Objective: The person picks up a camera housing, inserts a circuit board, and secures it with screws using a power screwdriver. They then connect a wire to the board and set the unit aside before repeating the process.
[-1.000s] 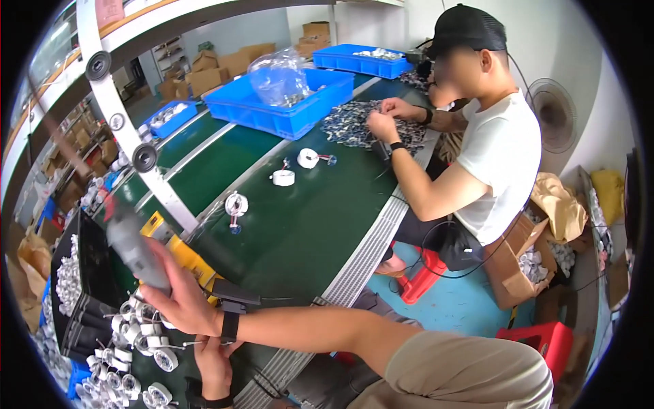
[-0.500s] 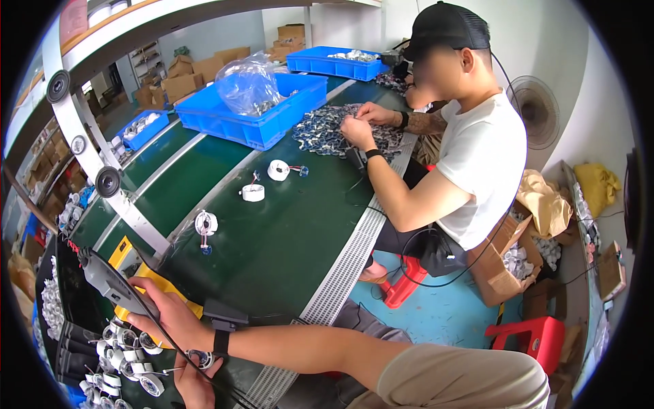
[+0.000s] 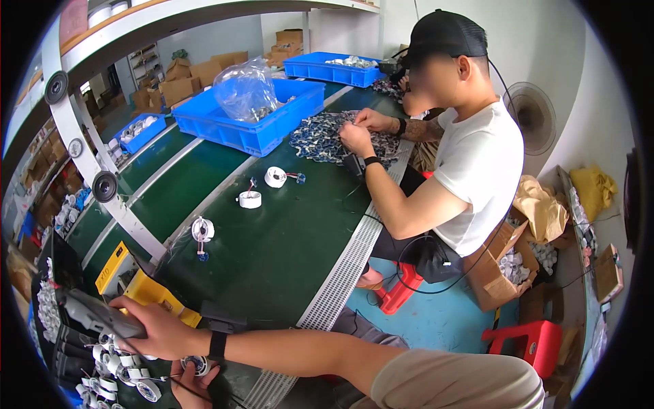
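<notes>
My right hand (image 3: 158,332) reaches in from the right and is closed around a grey corded power tool (image 3: 102,315), shaped like an electric screwdriver. Its working tip cannot be made out. Below it, at the lower edge, my left hand (image 3: 193,388) grips a small round white housing (image 3: 198,365) with a dark inside. Several similar white round housings (image 3: 109,361) lie heaped just left of my hands. A yellow open holder (image 3: 153,293) stands behind my right wrist. Three white parts with wires and little blue boards, one of them a white ring (image 3: 202,229), lie apart on the green bench (image 3: 266,238).
Across the bench a co-worker (image 3: 470,170) handles small pieces over a pile of blue boards (image 3: 317,140). Blue bins (image 3: 225,133) stand at the back. A slanted white post (image 3: 88,143) rises at left. Red stools (image 3: 538,344) and a cardboard box (image 3: 494,273) are at right.
My right hand has moved down and left with the power tool, whose body now tilts lower. My left hand still grips the white housing. The view has shifted slightly.
</notes>
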### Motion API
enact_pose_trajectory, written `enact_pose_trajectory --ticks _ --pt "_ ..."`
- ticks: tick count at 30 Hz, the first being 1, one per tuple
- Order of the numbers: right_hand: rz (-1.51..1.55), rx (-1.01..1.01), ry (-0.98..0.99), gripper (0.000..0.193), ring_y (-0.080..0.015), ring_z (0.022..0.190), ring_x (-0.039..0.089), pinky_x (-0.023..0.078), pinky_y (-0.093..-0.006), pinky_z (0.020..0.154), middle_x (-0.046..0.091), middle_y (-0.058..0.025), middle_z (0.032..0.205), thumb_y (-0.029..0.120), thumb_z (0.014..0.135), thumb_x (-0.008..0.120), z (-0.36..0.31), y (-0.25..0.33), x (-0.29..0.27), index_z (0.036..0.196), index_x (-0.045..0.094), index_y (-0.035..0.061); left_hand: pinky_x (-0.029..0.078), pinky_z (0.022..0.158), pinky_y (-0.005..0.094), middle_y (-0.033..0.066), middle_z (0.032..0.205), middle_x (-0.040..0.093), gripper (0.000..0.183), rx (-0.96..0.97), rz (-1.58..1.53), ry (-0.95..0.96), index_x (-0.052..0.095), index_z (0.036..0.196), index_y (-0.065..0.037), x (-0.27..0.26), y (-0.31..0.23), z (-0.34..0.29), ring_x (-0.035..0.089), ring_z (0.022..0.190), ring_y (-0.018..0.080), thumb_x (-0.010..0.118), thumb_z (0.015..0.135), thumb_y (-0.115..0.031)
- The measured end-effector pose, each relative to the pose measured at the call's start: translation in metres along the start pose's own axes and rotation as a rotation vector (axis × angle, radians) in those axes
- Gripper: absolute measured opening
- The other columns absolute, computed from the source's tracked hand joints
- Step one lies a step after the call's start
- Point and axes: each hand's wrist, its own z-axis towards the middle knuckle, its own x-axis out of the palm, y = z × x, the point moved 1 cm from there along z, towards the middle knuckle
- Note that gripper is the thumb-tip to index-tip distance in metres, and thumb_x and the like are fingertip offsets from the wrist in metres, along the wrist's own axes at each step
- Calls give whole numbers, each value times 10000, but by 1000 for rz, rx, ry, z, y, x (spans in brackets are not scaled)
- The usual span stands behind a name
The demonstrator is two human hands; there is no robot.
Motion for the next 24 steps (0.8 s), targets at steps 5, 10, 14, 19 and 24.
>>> enact_pose_trajectory --ticks 5,10,14,19,24 --pt "-10 -120 44 495 -257 653 630 441 -328 621 626 -134 742 144 810 659 -1 -3 13 1226 408 50 567 825 483 164 1019 601 189 -8 -17 20 510 1099 26 -2 4 5 625 944 302 535 930 -57" --pt "-47 -16 -55 539 -249 711 628 444 -336 647 627 -126 804 253 815 707 -7 0 9 1228 439 34 557 800 399 125 958 621 208 48 73 16 548 1104 6 -8 2 3 633 875 280 555 906 -56" --pt "-4 -30 -78 561 -232 732 619 456 -318 676 618 -115 819 331 800 718 -4 -3 6 1204 486 17 619 682 379 117 1057 611 286 48 -27 -65 469 1212 9 0 4 9 658 889 225 465 941 -80" --pt "-10 23 -54 578 -227 740 614 455 -322 707 604 -112 813 348 810 706 -10 0 4 1221 463 22 619 703 379 116 1055 606 284 50 7 -61 461 1216 26 -1 9 11 654 901 215 451 952 -76" --pt "-55 51 -69 584 -174 720 612 450 -289 674 608 -71 791 355 819 705 -11 1 7 1224 449 23 618 698 382 98 1075 601 286 25 -52 -79 464 1224 7 -10 10 12 648 923 211 448 951 -80"
